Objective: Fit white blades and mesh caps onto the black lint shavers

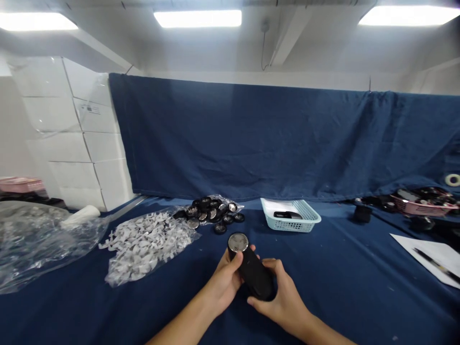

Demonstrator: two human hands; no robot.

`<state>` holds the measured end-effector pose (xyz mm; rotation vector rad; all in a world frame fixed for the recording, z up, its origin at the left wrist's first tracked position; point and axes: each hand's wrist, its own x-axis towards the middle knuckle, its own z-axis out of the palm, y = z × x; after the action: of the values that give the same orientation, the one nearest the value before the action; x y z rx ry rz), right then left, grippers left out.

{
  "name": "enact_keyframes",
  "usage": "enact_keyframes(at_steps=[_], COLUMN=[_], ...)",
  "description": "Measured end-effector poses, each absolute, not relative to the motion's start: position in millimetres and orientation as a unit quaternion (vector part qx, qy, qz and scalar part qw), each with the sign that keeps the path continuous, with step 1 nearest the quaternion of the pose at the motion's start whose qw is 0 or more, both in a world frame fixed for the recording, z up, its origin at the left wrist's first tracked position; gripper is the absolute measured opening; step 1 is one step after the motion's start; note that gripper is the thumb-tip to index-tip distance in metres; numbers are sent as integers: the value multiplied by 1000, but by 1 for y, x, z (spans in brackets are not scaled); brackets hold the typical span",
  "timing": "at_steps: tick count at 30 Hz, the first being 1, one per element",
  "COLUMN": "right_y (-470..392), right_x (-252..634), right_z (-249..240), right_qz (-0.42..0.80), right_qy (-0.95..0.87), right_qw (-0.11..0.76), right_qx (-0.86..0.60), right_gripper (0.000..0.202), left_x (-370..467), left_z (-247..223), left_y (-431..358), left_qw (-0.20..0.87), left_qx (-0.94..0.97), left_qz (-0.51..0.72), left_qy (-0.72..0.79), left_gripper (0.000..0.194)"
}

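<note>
Between both hands is a black electric shaver (257,275), its body tilted and its round silver head facing up and away from me. My left hand (227,280) is closed around the upper part, with the thumb pressed just below the silver head. Around the lower end, my right hand (282,297) grips with thumb and fingers. Just beyond the shaver lies a pile of round black shaver heads (206,211), some showing silver faces. Left of that pile, many small white plastic parts (151,244) are heaped on a clear bag.
A pale blue basket (291,224) with black items stands behind the hands. White boxes (84,143) are stacked at left, beside clear plastic bags (46,244). Paper with a pen (433,258) and a loaded pink basket (424,207) are at right. A blue curtain (244,139) hangs behind.
</note>
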<state>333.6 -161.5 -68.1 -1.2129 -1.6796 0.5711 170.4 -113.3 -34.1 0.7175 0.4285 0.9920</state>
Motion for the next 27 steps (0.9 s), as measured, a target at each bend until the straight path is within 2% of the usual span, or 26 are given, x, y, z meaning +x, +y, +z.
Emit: enact_keyframes(at_steps=[4,7,9,12,16,22,27], right_y=[-160,-161,-165,-172,-175,-172,-172], right_x=[334,335,336,337,338,336,336], right_z=[-80,-81,-78,-72,-71,-72,-70], right_qz=[198,187,163,109,90,104,145], right_qy=[-701,-747,-794,-832,-812,-810,-806], right_qw=[478,459,417,371,391,386,378], right_qx=[-490,-443,-412,-398,-425,-429,-432], right_gripper=[72,75,67,53,44,36,36], left_x=[170,169,166,158,146,143,142], left_z=[-34,-33,-32,-32,-30,-28,-36], left_y=[-117,-115,-109,-98,-88,-86,-82], left_qw=[791,794,810,829,823,823,833], left_qx=[370,344,322,308,316,327,365], left_qz=[435,440,427,400,402,399,342], left_qy=[221,239,241,242,246,238,237], left_gripper=[43,33,29,34,36,28,40])
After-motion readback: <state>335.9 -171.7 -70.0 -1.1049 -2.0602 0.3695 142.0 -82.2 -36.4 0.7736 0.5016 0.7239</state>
